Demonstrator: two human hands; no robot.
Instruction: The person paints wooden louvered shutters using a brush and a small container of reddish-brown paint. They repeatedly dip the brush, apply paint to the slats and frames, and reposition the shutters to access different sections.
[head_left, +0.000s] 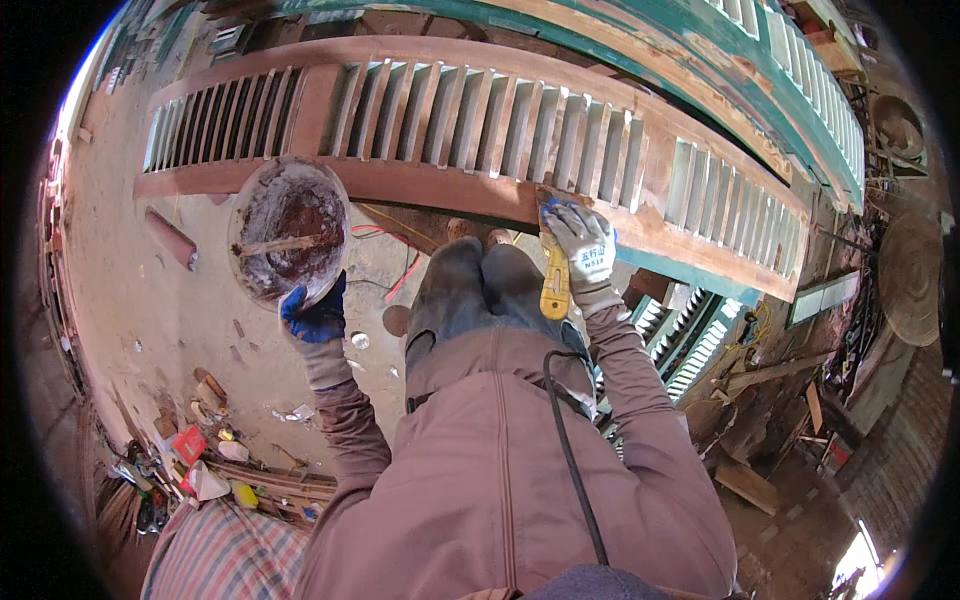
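My left hand [316,312], in a blue-palmed glove, grips the lower rim of a round tub [262,188]. Reddish-brown paste [305,212] coats its inside, and a flat wooden stick [285,244] lies across it. In front of me a long wooden louvered shutter [430,182] lies lengthwise, its frame bare reddish wood and many slats pale. My right hand [583,240], in a white and blue glove, is closed on a scraper with a yellow handle [555,282]. The scraper's blade end is at the shutter's near rail, mostly hidden by the fingers.
Green-painted shutters [800,100] lie beyond and to the right. More green louvers [700,340] stand low at my right side. A reddish cylinder [172,238] and a red cord [405,275] lie on the floor. Scraps and tools [205,465] clutter the lower left.
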